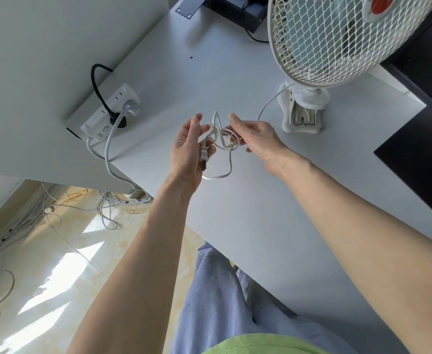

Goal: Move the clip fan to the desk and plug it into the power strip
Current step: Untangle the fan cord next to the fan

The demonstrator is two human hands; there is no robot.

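The white clip fan (337, 39) stands on its clamp base (302, 112) at the right of the white desk (235, 213). Its white cord (267, 104) runs from the base to a coiled bundle (224, 139) held above the desk between both hands. My left hand (188, 149) holds the plug end (203, 155) of the cord against its palm and fingers. My right hand (255, 137) pinches the loops of the coil. The white power strip (110, 112) lies at the desk's left edge with a black plug and a white plug in it.
A white partition (44, 72) rises just left of the power strip. Dark equipment (238, 8) sits at the desk's far end, and a black surface (419, 149) borders the right. Many cables (31, 215) lie on the tiled floor below.
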